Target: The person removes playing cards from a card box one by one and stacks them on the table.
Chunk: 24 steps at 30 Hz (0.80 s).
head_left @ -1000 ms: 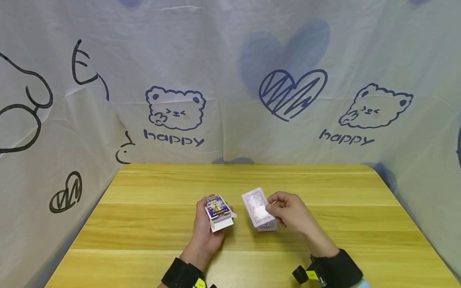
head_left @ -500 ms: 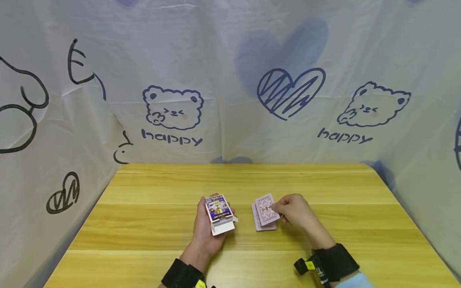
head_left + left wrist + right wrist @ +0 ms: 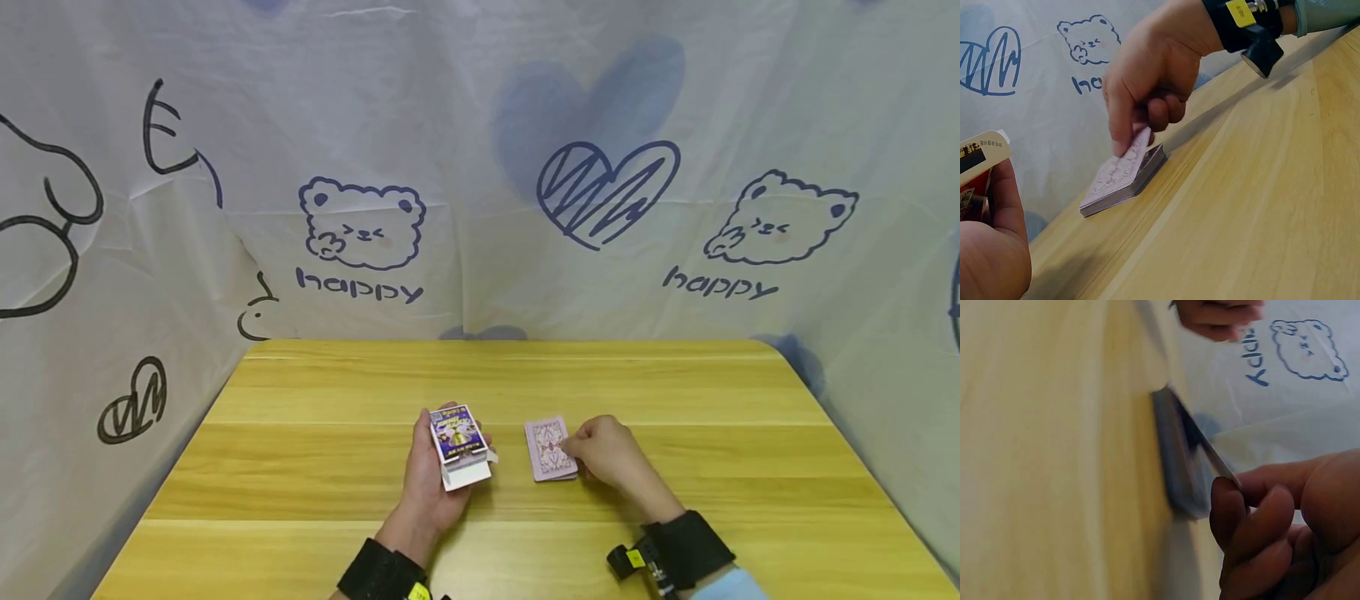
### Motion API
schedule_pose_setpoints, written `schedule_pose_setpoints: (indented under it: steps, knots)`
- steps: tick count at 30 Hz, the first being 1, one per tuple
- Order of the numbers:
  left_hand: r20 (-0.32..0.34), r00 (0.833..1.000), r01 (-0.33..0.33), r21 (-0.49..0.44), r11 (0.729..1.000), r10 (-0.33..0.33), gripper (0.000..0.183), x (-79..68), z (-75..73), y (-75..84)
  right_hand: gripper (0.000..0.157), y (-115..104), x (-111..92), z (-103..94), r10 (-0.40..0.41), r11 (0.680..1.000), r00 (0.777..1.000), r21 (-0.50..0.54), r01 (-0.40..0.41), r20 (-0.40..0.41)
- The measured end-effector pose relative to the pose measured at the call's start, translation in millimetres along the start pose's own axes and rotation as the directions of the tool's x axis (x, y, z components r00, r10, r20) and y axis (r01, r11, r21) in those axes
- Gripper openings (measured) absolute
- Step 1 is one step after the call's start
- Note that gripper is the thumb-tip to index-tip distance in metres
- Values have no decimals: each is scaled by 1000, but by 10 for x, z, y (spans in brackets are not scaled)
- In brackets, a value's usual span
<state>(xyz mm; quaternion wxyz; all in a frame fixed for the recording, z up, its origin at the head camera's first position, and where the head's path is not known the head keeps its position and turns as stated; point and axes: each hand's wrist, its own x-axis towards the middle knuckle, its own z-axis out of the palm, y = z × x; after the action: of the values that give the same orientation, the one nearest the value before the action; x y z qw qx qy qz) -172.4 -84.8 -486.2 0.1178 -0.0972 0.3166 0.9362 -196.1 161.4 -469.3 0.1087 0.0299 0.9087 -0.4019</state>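
Note:
My left hand (image 3: 429, 492) holds a purple playing-card box (image 3: 457, 433) from below, its white end flap (image 3: 467, 476) open toward me. On the table to its right lies a deck of playing cards (image 3: 1132, 192), patterned backs up. My right hand (image 3: 613, 457) pinches the right edge of the top playing card (image 3: 549, 447) between thumb and finger. In the right wrist view that card (image 3: 1210, 450) slants up off the deck at the pinched edge, while its far end touches the deck. Whether it is one card or a few, I cannot tell.
The deck stands on a wooden table (image 3: 337, 383) with rounded far corners. A pale cloth (image 3: 480, 167) with bear and heart drawings hangs behind it and along both sides. Each wrist wears a black strap (image 3: 686, 550).
My right hand has brought the pinched card down and toward me onto the deck, lining it up with the cards below. The left hand and box have hardly moved.

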Motion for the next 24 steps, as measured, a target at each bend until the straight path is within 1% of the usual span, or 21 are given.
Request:
schedule_pose_setpoints:
  steps: [3,5,13,18,24]
  knots:
    - [1,1000,1,1,1000,-1,59,-3,2,2,33,36,16,28,-10,997,1000,-71,10,2]
    - [2,1000,3,3,1000,-3,59,-5,2,2,34,49,21,36,-18,996,1000,-87,18,3]
    - [2,1000,11,5,1000,-11,56,-12,6,1,38,64,26,44,-35,993,999,-117,34,-6]
    - [-6,1000,15,3,1000,-15,58,-18,12,2,40,66,20,51,-32,992,999,-125,30,-16]
    - [-7,1000,23,3,1000,-23,60,-23,12,5,37,52,12,54,-26,992,1000,-126,24,-17]
